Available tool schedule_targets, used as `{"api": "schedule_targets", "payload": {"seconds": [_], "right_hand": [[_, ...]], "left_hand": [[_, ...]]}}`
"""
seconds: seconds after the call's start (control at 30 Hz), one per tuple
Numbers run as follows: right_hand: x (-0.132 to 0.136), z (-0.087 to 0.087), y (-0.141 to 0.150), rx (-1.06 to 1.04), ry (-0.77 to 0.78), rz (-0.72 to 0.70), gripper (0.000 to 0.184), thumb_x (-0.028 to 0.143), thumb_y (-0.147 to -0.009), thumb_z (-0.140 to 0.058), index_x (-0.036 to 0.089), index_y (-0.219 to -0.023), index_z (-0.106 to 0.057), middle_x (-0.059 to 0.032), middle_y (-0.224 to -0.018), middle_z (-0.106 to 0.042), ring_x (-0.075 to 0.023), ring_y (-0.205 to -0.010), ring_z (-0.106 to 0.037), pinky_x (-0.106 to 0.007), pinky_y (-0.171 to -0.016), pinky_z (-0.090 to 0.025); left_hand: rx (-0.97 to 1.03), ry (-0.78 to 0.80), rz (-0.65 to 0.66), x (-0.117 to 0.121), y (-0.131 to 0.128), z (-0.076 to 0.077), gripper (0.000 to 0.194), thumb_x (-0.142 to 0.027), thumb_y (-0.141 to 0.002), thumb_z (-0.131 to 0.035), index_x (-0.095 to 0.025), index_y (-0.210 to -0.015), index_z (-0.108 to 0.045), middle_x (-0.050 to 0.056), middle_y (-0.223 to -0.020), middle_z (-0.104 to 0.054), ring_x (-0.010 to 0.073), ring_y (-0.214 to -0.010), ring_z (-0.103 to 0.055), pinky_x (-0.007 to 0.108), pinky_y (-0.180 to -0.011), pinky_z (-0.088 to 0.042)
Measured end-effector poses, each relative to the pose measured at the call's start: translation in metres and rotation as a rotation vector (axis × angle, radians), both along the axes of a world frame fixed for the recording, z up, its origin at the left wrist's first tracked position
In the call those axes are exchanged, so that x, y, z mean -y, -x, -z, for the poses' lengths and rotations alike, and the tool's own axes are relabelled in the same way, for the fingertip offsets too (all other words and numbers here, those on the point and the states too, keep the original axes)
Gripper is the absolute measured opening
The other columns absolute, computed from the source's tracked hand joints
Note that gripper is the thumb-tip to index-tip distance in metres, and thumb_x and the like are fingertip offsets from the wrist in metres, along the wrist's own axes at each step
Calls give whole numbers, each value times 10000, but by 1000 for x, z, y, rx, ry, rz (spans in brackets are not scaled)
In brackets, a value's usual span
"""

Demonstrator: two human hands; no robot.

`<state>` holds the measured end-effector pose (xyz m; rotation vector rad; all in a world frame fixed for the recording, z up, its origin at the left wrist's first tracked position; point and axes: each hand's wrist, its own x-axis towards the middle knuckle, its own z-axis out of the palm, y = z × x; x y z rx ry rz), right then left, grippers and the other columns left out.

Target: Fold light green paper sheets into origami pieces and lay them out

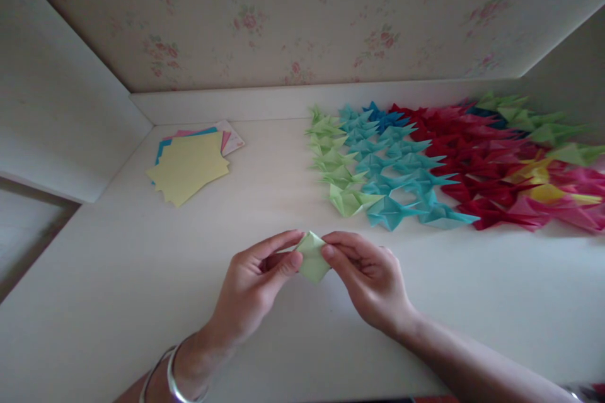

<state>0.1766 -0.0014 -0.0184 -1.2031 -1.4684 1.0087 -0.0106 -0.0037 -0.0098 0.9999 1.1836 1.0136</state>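
A small light green folded paper [314,259] is held up between both hands, its outline a diamond with one corner toward the wall. My left hand [258,280] pinches its left edge between thumb and fingers. On the opposite edge, my right hand [371,274] pinches it the same way. Beyond the hands, light green paper cranes [350,198] stand in a column, beside turquoise paper cranes [390,211].
Yellow paper sheets [191,164] lie fanned at the left, over blue and pink ones. Rows of red paper cranes [472,164] fill the right side of the white table [265,201], with more green cranes [543,126] behind. A flowered wall [203,31] bounds the back.
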Motion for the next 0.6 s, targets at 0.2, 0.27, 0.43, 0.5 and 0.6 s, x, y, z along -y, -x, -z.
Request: {"api": "schedule_targets", "payload": {"seconds": [0.2, 0.27, 0.43, 0.5, 0.6], "right_hand": [[-3, 7, -1, -157, 140, -65, 221, 335, -910, -671, 199, -1083, -694, -39, -781, -779, -161, -639, -710, -214, -532, -550], [-5, 5, -1, -154, 191, -104, 253, 364, -912, -667, 191, -1092, -706, -40, -792, -772, -160, -651, -694, -223, -543, -540], [-8, 0, -1, -22, 152, -139, 272, 386, -953, -599, 179, -883, -760, -27, -756, -716, -146, -656, -625, -229, -573, -499], [-9, 0, -1, -6, 151, -132, 316, 396, -967, -570, 172, -829, -743, -17, -697, -672, -137, -618, -591, -227, -552, -477], [-9, 1, 0, 12, 159, -134, 341, 398, -981, -542, 168, -797, -714, -15, -690, -658, -138, -620, -589, -228, -570, -473]], "left_hand": [[6, 75, 117, -4, 3, -4, 241, -350, -891, -714, -233, -1087, -790, 26, -1057, -802, 181, -920, -740, 242, -798, -622], [-50, 27, 136, -4, 4, -5, 236, -346, -897, -704, -239, -1090, -790, 20, -1039, -802, 178, -901, -737, 233, -783, -612], [-390, -148, 144, 2, 3, -9, 237, -368, -941, -628, -231, -1026, -802, 3, -760, -782, 169, -703, -722, 212, -638, -558], [-521, -237, 146, 4, 2, -10, 254, -359, -966, -584, -223, -996, -797, 7, -732, -769, 175, -695, -718, 211, -613, -529], [-599, -309, 154, 4, 1, -11, 256, -344, -977, -564, -212, -949, -782, 7, -730, -760, 164, -678, -716, 200, -603, -507]]}}
